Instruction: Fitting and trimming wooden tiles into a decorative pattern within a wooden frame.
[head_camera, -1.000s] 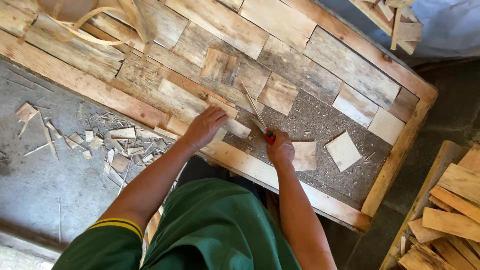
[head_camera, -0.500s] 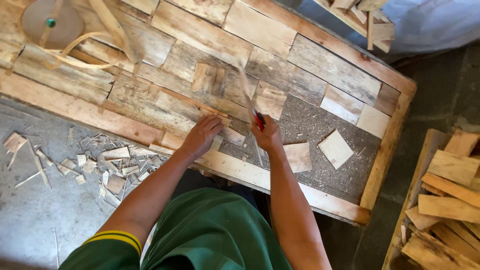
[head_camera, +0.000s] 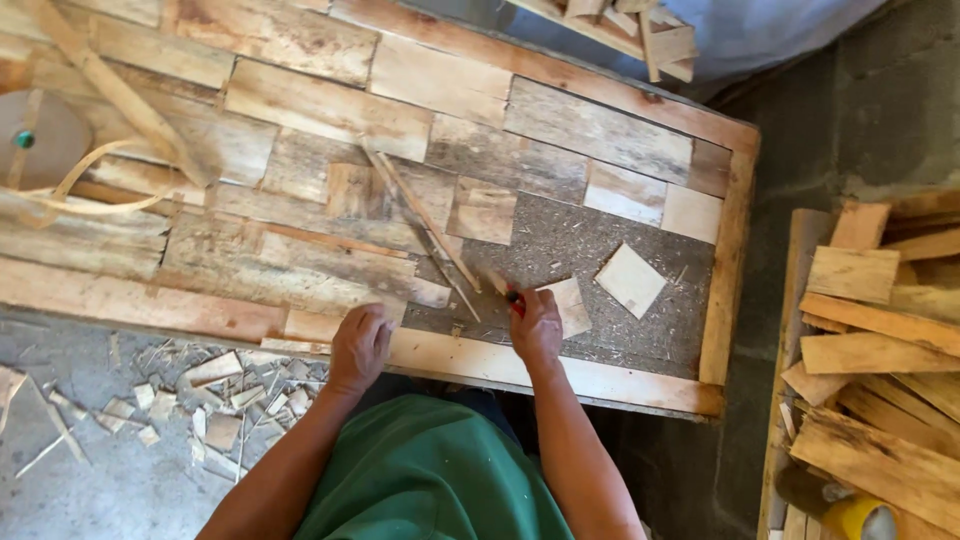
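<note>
A wooden framed panel (head_camera: 600, 375) lies in front of me, mostly covered with fitted planks. My right hand (head_camera: 535, 325) grips a red-handled chisel (head_camera: 513, 299) whose blurred blade points up-left across a thin wood strip (head_camera: 425, 225). My left hand (head_camera: 360, 345) rests curled on a small plank piece (head_camera: 315, 325) at the panel's near rail. Beside my right hand lies a loose square wood piece (head_camera: 570, 305), and another square piece (head_camera: 630, 280) lies on the bare chipboard (head_camera: 560, 240).
Wood offcuts and chips (head_camera: 200, 390) litter the concrete floor at the left. A stack of planks (head_camera: 880, 340) lies at the right, with a yellow can (head_camera: 850, 515) below it. A round disc and curved strips (head_camera: 40, 140) rest on the panel's far left.
My left hand slid down from the plank edge to the near rail. My right hand and the chisel moved a little lower; the blade looks blurred from swinging.
</note>
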